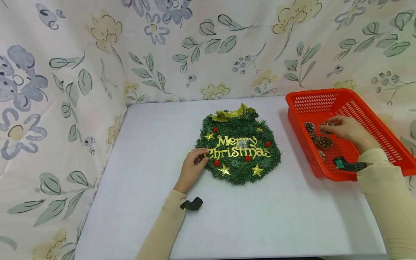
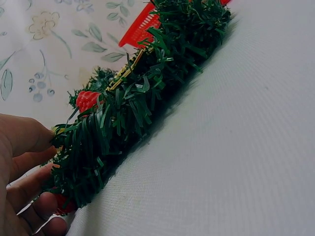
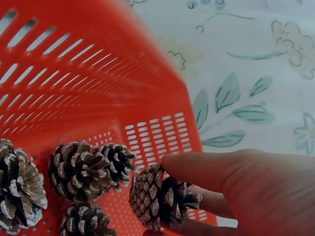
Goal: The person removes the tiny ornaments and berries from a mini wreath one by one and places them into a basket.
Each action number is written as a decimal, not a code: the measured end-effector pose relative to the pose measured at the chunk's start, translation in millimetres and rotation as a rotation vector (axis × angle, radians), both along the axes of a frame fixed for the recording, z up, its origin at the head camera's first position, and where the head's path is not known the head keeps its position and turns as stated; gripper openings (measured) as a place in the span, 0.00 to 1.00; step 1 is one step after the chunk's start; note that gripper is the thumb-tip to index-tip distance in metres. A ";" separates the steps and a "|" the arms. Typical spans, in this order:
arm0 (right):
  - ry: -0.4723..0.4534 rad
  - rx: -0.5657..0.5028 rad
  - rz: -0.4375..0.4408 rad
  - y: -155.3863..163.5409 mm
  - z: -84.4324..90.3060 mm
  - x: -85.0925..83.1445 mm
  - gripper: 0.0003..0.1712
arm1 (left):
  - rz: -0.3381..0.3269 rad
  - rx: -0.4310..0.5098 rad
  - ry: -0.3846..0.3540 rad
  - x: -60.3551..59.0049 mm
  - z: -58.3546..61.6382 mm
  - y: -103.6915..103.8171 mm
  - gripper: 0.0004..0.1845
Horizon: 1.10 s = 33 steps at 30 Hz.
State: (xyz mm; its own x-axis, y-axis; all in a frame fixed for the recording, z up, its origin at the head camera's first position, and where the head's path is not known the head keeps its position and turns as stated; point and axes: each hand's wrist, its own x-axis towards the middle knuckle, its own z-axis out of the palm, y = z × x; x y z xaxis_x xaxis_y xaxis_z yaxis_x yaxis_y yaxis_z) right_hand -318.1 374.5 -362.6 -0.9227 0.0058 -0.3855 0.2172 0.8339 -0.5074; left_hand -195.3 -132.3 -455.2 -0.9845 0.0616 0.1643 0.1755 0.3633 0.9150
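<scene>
A green Christmas wreath (image 1: 240,126) with gold "Merry Christmas" lettering, gold stars, red berries and a gold bow lies flat on the table. At its left edge, my left hand (image 1: 194,166) grips the tinsel with curled fingers; in the left wrist view the fingertips (image 2: 39,135) are at the greenery beside a red berry (image 2: 88,101). Inside the red plastic basket (image 1: 305,151), my right hand (image 1: 349,130) pinches a pine cone (image 3: 150,196) between thumb and fingers. Several other pine cones (image 3: 78,169) lie near it, with white-tipped scales.
The basket's slotted walls rise around the right hand on the table's right side. A white cloth covers the table (image 1: 146,151). Behind and to the left hangs a flowered curtain (image 1: 201,54). Each wrist wears a black strap mount (image 1: 192,204).
</scene>
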 end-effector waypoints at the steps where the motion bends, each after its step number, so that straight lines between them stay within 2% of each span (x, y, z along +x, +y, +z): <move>1: -0.006 0.000 0.004 -0.2 -0.6 -0.4 0.65 | 0.000 0.001 0.001 -0.1 -0.1 -0.1 0.15; 10: -0.004 0.039 0.045 -3.2 -6.3 -6.1 0.59 | -0.001 0.002 0.011 -1.6 -1.2 -0.8 0.15; 23: 0.002 0.084 0.065 -3.8 -18.9 -10.8 0.58 | -0.012 -0.011 0.000 -1.6 -0.3 -1.7 0.15; 33: -0.035 0.147 0.100 -2.9 -21.8 -17.4 0.54 | -0.001 0.001 -0.002 -0.5 0.0 -0.7 0.15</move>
